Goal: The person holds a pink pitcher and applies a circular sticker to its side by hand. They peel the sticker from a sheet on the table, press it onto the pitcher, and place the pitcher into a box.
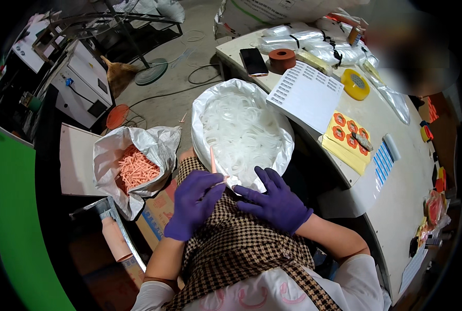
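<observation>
While the left grip (193, 201) pinches a pink stick (212, 159), right grip (277, 203) apart, the big bag (197, 133) beside the desk (399, 176) has clear rings (241, 124), the small bag (164, 142) pink sticks (136, 170).

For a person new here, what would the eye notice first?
Probably the purple-gloved left hand and right hand, at the near edge of a large white sack of translucent rings. To its left, a smaller sack holds salmon-pink pieces. A bright green surface stands out at far left.

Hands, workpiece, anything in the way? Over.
Left hand pinching pink stick. Right hand open, close to left. White sack of clear rings right at fingertips.
</observation>
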Available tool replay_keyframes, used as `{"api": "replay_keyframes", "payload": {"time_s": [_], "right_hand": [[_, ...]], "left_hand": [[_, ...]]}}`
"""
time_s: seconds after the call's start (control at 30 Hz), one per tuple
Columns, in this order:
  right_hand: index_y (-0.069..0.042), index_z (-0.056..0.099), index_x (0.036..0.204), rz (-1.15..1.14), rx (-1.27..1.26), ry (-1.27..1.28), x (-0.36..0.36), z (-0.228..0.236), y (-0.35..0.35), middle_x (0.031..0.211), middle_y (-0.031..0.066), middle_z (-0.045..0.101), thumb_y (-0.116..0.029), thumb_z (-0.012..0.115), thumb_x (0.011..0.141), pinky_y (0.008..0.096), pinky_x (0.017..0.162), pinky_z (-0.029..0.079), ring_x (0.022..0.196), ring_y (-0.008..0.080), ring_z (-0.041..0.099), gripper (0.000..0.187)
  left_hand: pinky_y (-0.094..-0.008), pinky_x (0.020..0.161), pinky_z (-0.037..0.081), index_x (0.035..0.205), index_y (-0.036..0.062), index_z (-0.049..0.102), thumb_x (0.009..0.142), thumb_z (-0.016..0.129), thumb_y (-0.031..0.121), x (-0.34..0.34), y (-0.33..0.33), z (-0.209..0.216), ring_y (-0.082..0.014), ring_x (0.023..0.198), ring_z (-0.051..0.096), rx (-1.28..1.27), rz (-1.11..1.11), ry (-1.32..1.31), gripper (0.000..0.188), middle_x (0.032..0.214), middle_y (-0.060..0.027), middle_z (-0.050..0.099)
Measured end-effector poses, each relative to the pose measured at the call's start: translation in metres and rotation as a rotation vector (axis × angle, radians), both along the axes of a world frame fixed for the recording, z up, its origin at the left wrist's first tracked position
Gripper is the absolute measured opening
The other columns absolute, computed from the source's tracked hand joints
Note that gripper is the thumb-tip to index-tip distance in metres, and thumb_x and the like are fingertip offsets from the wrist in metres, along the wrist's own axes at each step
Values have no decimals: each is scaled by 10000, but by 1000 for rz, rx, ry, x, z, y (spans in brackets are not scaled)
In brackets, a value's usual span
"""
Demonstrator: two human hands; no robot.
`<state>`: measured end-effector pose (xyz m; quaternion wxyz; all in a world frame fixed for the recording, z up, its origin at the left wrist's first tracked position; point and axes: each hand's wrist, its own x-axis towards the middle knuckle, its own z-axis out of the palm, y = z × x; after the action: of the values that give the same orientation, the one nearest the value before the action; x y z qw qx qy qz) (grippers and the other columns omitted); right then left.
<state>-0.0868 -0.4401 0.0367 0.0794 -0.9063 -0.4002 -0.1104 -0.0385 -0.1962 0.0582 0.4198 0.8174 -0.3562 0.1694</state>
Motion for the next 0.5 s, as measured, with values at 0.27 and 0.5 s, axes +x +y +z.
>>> {"api": "replay_keyframes", "payload": {"time_s": [0.27, 0.5], "right_hand": [[-225, 654, 1238, 47, 0, 3, 8, -16, 4, 1504, 15, 489, -256, 611, 840, 534, 1112, 400, 1356, 338, 482, 401], [-111, 680, 1054, 77, -17, -54, 5, -23, -8, 1227, 101, 624, -179, 590, 863, 474, 1101, 428, 1202, 310, 578, 221]], "left_hand": [[-346, 697, 541, 1003, 113, 719, 808, 779, 70, -48, -38, -9, -255, 744, 663, -106, -656, 486, 209, 889, -69, 688], [-356, 679, 524, 933, 115, 700, 774, 812, 71, -19, -3, -6, -241, 730, 650, -71, -213, 200, 199, 884, -71, 682]]}}
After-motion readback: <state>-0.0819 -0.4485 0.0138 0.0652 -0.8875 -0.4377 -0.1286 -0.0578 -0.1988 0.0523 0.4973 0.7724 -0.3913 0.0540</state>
